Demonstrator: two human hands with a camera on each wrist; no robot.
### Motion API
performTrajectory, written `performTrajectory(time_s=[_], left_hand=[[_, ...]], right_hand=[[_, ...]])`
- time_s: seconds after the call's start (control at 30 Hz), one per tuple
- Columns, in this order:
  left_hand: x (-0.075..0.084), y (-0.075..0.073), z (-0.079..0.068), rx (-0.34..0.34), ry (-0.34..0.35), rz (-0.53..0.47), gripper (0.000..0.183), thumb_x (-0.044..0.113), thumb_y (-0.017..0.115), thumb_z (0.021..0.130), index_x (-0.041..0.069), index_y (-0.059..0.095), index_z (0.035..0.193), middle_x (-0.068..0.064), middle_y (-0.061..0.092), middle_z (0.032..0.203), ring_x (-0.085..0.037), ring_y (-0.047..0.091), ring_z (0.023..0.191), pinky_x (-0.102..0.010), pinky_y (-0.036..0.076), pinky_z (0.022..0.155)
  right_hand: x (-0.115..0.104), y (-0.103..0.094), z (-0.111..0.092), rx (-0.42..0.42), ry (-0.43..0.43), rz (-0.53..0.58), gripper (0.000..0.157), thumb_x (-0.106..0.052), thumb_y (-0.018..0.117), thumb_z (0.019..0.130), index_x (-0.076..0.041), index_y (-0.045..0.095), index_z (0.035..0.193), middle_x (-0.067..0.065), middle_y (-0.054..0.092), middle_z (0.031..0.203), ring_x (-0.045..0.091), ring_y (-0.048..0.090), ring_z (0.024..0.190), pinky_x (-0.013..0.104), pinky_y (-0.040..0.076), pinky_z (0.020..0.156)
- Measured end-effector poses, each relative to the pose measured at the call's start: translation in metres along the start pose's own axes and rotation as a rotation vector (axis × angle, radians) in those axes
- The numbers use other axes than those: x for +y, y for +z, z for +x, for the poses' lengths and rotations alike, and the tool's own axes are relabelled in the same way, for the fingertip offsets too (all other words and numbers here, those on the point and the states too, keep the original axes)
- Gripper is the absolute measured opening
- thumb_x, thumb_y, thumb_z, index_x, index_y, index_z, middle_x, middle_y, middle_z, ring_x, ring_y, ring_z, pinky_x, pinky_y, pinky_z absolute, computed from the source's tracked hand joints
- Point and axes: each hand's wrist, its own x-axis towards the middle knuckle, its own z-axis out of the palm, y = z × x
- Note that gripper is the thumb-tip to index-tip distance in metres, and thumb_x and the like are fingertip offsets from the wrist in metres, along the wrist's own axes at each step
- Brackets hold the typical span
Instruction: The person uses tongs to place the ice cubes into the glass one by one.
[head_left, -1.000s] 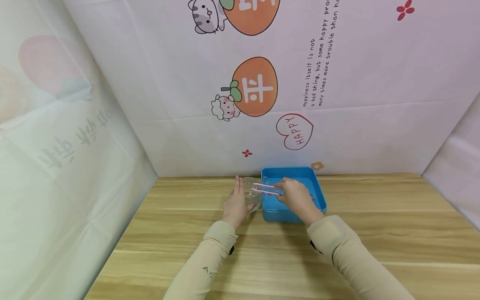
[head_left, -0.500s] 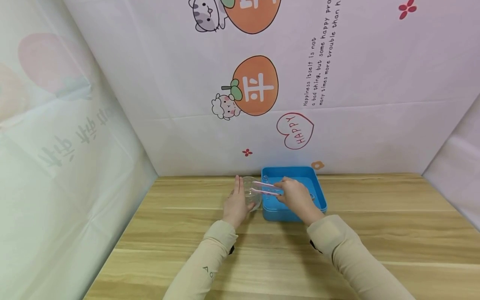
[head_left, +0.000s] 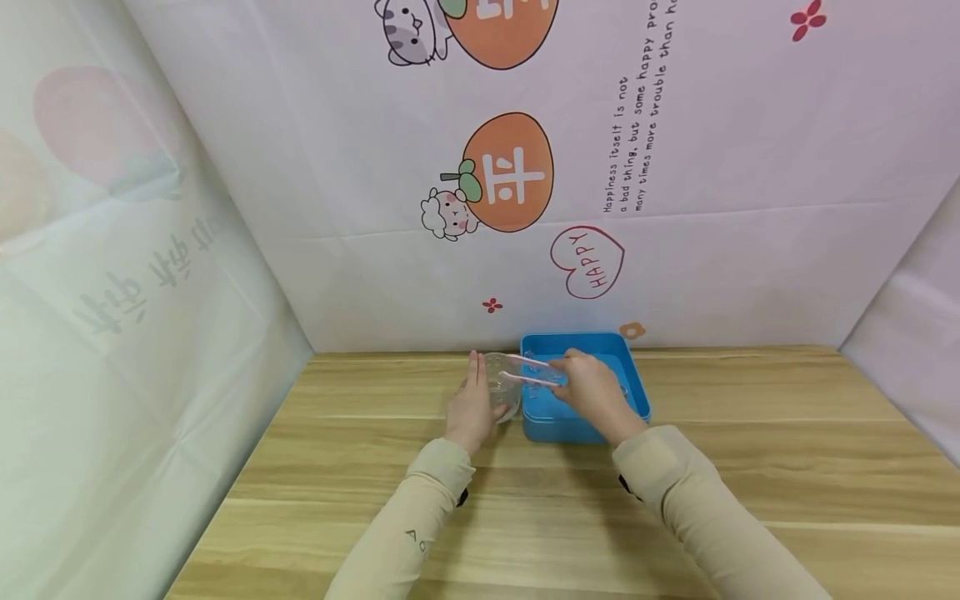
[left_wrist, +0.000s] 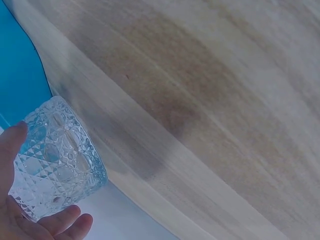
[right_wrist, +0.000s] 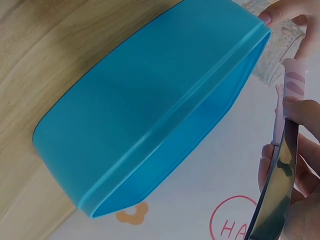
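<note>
My left hand [head_left: 470, 412] holds a clear drinking glass [head_left: 501, 387], thumb on one side and fingers on the other. In the left wrist view the glass [left_wrist: 60, 155] shows a cut diamond pattern. My right hand [head_left: 596, 396] grips a pair of tongs [right_wrist: 280, 185], metal at the handle and pink at the tips. Their two arms stand apart, with the tips over the mouth of the glass. Nothing shows clearly between the tips. Directly right of the glass stands a blue box [head_left: 566, 429], under my right hand. Small clear pieces [head_left: 531, 358] lie along its left inside.
The box and glass stand at the back of a wooden table [head_left: 525, 517], close to a white printed cloth [head_left: 375, 275] hanging behind. Another cloth [head_left: 150, 350] hangs on the left. A small ring-like piece [head_left: 625, 392] shows in the box's right side.
The tongs' arms have spread wider over the glass, the far arm moving away from me. The left hand and the glass have stayed in place, and so has the box.
</note>
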Motion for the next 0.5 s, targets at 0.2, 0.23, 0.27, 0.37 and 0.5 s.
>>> performTrajectory(time_s=[0.2,0.23,0.27,0.37,0.5], left_hand=[[0.0,0.001,0.001,-0.004,-0.001,0.014,0.094,0.039,0.074,0.081,0.001,0.023,0.15,-0.012,0.023,0.159,-0.026,0.065,0.09,-0.029,0.049,0.057],[0.0,0.001,0.001,-0.006,-0.003,0.016,0.094,0.039,0.073,0.081,0.001,0.023,0.151,-0.012,0.023,0.159,-0.026,0.065,0.091,-0.029,0.049,0.057],[0.0,0.001,0.001,-0.009,-0.004,0.015,0.094,0.04,0.073,0.082,0.001,0.023,0.151,-0.012,0.023,0.159,-0.026,0.065,0.093,-0.029,0.049,0.058],[0.0,0.0,0.0,-0.015,-0.006,0.01,0.094,0.039,0.073,0.082,0.001,0.022,0.151,-0.012,0.023,0.159,-0.027,0.065,0.094,-0.031,0.05,0.06],[0.002,-0.001,0.0,-0.023,-0.014,0.006,0.094,0.04,0.073,0.082,0.002,0.021,0.151,-0.011,0.022,0.16,-0.027,0.065,0.095,-0.032,0.052,0.064]], right_hand=[[0.007,-0.006,0.001,0.015,0.03,0.013,0.038,-0.015,0.076,0.081,-0.001,0.068,0.115,0.015,0.066,0.101,0.022,0.063,0.078,0.034,0.055,0.065],[0.009,-0.007,0.001,0.017,0.035,0.013,0.038,-0.015,0.075,0.081,-0.001,0.068,0.116,0.016,0.066,0.102,0.023,0.063,0.078,0.035,0.055,0.065],[0.011,-0.008,0.001,0.021,0.042,0.012,0.038,-0.015,0.075,0.081,-0.001,0.068,0.116,0.016,0.066,0.103,0.024,0.064,0.079,0.035,0.055,0.066],[0.017,-0.01,0.002,0.033,0.069,0.002,0.04,-0.015,0.076,0.081,0.0,0.067,0.116,0.018,0.065,0.105,0.027,0.064,0.082,0.038,0.055,0.067],[0.026,-0.01,0.002,0.041,0.115,-0.016,0.043,-0.014,0.076,0.08,0.003,0.065,0.118,0.022,0.064,0.107,0.032,0.065,0.086,0.042,0.056,0.069]])
